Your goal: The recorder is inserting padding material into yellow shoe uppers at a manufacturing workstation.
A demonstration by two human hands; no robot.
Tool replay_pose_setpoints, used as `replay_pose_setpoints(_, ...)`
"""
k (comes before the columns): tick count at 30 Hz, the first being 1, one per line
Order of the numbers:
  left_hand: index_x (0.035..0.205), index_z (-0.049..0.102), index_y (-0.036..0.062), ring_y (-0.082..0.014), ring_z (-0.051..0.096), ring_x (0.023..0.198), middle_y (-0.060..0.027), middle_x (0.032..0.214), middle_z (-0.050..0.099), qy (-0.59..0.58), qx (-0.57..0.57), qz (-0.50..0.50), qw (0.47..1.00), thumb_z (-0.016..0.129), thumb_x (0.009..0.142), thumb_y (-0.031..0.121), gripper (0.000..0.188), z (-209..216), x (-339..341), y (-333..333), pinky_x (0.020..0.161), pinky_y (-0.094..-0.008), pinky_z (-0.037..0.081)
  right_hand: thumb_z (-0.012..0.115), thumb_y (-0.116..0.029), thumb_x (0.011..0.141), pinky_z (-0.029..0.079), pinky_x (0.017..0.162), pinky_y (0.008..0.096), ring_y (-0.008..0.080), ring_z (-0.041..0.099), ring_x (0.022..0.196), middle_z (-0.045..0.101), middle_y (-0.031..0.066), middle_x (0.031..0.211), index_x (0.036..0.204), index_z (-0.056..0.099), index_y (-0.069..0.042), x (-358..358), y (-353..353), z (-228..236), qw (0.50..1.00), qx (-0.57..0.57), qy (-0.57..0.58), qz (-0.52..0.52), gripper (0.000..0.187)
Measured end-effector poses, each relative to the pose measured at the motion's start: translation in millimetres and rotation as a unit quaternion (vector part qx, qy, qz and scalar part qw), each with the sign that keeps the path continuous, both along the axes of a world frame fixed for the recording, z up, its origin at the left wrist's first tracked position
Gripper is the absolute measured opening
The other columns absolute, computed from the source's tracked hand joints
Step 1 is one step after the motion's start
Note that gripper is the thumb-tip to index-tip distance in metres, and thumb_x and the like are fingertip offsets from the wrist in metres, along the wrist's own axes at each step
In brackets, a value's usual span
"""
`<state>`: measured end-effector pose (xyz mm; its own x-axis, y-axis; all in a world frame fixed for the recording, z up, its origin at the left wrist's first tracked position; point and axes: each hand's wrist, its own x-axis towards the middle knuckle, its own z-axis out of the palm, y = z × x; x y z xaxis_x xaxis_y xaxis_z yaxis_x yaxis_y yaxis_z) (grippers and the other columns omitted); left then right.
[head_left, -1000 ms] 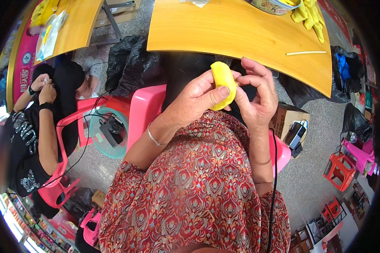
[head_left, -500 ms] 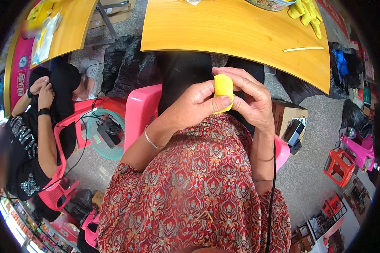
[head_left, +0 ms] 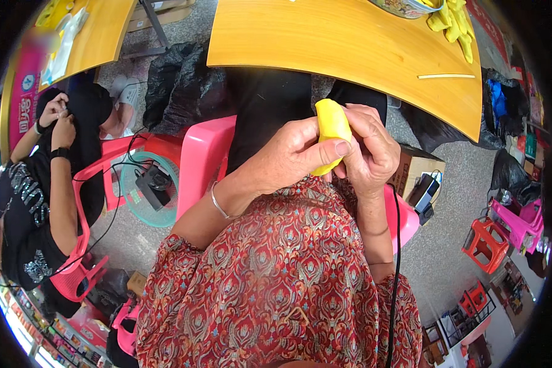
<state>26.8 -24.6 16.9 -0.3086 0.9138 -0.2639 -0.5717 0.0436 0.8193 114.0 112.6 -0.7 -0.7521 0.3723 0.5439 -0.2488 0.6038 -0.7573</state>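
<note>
Above my lap, between both hands, is a soft-looking, rounded yellow piece (head_left: pixel 333 119), perhaps cloth; its exact kind does not show. My left hand (head_left: pixel 297 150) grips it from the left, thumb lying across its front and fingers hidden behind. On the other side, my right hand (head_left: pixel 374 147) is closed against its right and lower edge, with the fingertips partly hidden. The yellow piece stands nearly upright, its top tipped slightly left. On the wooden table (head_left: pixel 325 37) ahead lie similar yellow pieces (head_left: pixel 452 27) and a thin pale stick (head_left: pixel 446 76).
A patterned tin (head_left: pixel 408 7) stands at the table's far edge. To my left are a pink chair (head_left: pixel 205 147), a teal basket (head_left: pixel 147 205) and a seated person (head_left: pixel 49 202). A cardboard box (head_left: pixel 420 168) sits at right; a black cable (head_left: pixel 397 276) hangs beside my right arm.
The yellow piece has tilted and shows more of its length above my left thumb. My right hand has shifted slightly down and right around it. The view has moved slightly.
</note>
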Motion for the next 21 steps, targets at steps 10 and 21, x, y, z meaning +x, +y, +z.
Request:
replay_pose_setpoints(10,0.106,0.057,0.0003,-0.0147,0.064,0.071,-0.0076,0.085,0.064,-0.051,-0.046,-0.057,0.996,0.058,0.096,0.025,0.027,0,1,-2,0.061,-0.0255,0.053,0.066,0.004,0.074,0.050,0.074,0.0273,0.0195,0.065,0.082,0.067,0.0137,0.094,0.110,0.065,0.005,4,2,10,0.984,-0.143,-0.061,0.082,0.037)
replay_pose_setpoints(21,0.116,0.055,0.0002,-0.0205,0.065,0.085,-0.0089,0.100,0.063,-0.218,0.049,0.091,0.970,0.053,0.098,0.028,0.033,-17,4,8,0.062,-0.0310,0.056,0.066,0.003,0.079,0.053,0.073,0.0260,0.0174,0.066,0.085,0.066,0.0130,0.106,0.103,0.069,0.000,3,7,14,0.983,-0.154,-0.102,0.005,0.025)
